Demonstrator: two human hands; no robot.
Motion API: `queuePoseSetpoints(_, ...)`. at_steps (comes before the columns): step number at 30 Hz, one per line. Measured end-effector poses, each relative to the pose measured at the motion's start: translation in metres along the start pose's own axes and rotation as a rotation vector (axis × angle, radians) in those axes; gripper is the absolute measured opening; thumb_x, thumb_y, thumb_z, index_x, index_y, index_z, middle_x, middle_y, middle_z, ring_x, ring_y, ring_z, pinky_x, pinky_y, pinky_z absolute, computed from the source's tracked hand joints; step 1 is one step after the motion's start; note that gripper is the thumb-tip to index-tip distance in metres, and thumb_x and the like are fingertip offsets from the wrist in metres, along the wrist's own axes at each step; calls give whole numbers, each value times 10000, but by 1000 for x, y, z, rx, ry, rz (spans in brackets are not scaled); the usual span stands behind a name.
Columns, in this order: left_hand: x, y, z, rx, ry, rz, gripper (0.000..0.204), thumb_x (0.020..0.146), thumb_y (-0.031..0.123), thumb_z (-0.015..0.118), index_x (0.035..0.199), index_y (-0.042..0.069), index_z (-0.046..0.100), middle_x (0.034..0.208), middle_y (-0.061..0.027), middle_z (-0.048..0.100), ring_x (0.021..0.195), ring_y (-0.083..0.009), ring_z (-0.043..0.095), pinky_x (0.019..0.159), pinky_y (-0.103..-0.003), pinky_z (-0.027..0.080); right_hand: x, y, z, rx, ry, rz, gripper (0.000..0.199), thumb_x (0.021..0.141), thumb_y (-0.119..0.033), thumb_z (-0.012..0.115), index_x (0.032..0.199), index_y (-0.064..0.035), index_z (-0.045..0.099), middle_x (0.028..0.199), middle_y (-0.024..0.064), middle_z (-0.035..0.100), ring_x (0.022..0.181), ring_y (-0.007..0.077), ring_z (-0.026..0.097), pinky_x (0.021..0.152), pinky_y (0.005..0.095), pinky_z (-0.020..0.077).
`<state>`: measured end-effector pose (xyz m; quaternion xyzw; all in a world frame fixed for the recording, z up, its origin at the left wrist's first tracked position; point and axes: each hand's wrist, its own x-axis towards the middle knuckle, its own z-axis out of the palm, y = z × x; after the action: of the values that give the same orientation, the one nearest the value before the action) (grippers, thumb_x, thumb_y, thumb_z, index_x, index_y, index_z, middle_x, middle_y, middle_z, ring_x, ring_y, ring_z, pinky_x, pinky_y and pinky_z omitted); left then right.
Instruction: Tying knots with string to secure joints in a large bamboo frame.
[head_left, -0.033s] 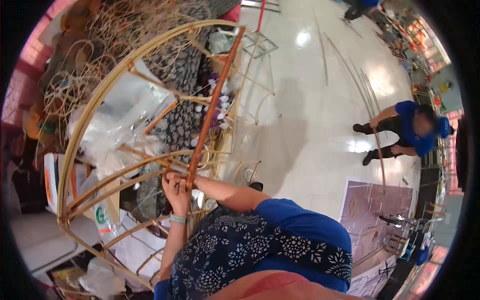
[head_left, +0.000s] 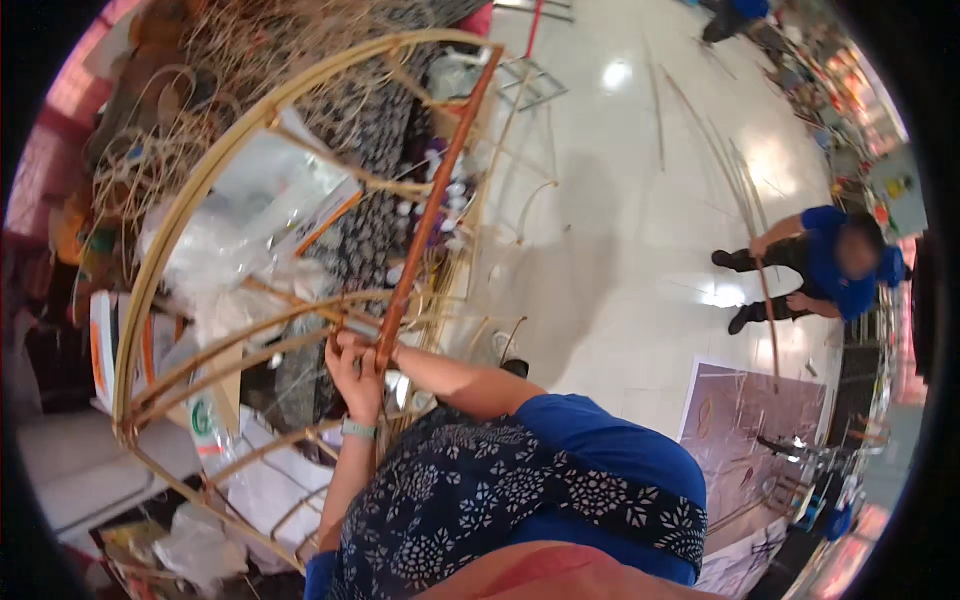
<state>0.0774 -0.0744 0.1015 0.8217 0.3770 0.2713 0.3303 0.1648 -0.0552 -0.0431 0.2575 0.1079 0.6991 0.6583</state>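
A large domed frame of pale bent cane (head_left: 200, 190) stands in front of me. A reddish-brown pole (head_left: 435, 205) runs from its top rim down to a joint of cross canes. My left hand (head_left: 352, 375), with a teal wristband, is closed around the pole's lower end at that joint. My right hand (head_left: 390, 350) reaches in from the right and grips the same pole just beside the left hand; its fingers are mostly hidden behind the pole.
Clear plastic bags (head_left: 250, 215), a tangle of loose cane (head_left: 190, 80) and a cardboard box (head_left: 105, 345) lie behind the frame. On the white tiled floor (head_left: 620, 200) another person in blue (head_left: 830, 265) bends over a long cane strip. A printed mat (head_left: 745, 420) lies at right.
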Motion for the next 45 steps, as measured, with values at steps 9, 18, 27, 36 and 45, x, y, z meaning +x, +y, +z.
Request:
queuePoseSetpoints(9, -11, 1, 3, 183, 145, 33, 147, 692, 60, 668, 812, 27, 589, 913, -133, 501, 932, -322, 457, 838, -406, 360, 6, 2, 10, -1693, 408, 120, 317, 800, -437, 608, 877, -130, 596, 800, -31, 566, 783, 139, 552, 744, 289, 443)
queuePoseSetpoints(18, 1, 4, 6, 51, 143, 15, 109, 711, 22, 660, 778, 15, 574, 805, -127, 527, 736, -285, 518, 649, -354, 435, -12, -12, -6, -1702, 538, -217, 364, 737, -335, 682, 967, -82, 560, 890, 37, 598, 823, 174, 554, 738, 323, 452)
queuePoseSetpoints(27, 3, -18, 9, -179, 67, -208, 105, 747, 51, 657, 789, -2, 576, 768, -114, 527, 682, -247, 546, 626, -318, 443, -334, -141, -30, -2752, 1086, 550, 272, 774, -270, 523, 827, -13, 594, 752, 206, 607, 750, 364, 602, 663, 447, 459)
queuePoseSetpoints(36, 12, -11, -2, -603, -90, -540, 63, 819, 48, 603, 764, 22, 588, 626, -3, 550, 500, -94, 512, 438, -234, 396, -753, -42, 150, -1885, 1921, 1430, 346, 830, -215, 496, 1139, -60, 506, 913, 210, 617, 848, 346, 585, 734, 418, 465)
queuePoseSetpoints(45, 13, -9, -1, -713, -149, -504, 81, 800, 59, 623, 745, 0, 617, 930, -74, 601, 769, -146, 579, 632, -253, 457, -588, -72, 101, -2620, 1698, 702, 554, 811, -136, 521, 1325, -244, 345, 876, 207, 617, 769, 369, 593, 660, 438, 478)
